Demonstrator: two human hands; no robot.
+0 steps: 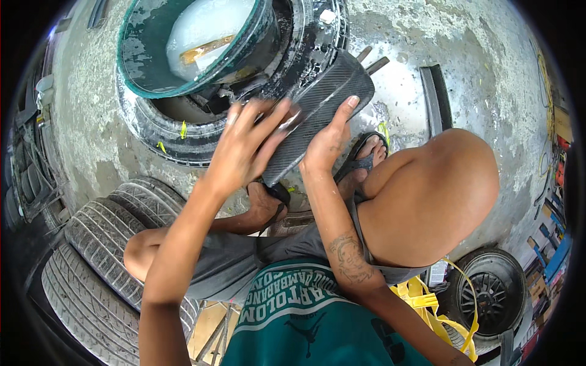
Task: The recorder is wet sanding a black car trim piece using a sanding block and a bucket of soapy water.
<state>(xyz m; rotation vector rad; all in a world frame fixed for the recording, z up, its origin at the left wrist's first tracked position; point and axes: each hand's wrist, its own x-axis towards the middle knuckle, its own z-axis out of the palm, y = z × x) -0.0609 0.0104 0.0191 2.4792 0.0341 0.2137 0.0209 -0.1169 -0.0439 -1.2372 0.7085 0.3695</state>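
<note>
A long dark panel with a carbon-fibre weave [317,113] lies slantwise in front of me, its surface wet in places. My right hand [329,139] grips its near right edge, the thumb lying over the top face. Against the panel's left side, my left hand [249,137] is bent and blurred by motion. A small dark, shiny piece [290,119] shows under its fingertips; its kind is unclear. Beyond my left hand, a green bucket [131,67] of cloudy water stands on a tyre [143,128]. A brownish strip [207,50] is in the bucket.
Several used tyres [101,229] are stacked at my left. A black trim strip [434,97] lies on the worn concrete floor [488,79] ahead on the right. Near my right knee are a wheel [488,293] and yellow straps [421,299]. Tools and parts line the right side.
</note>
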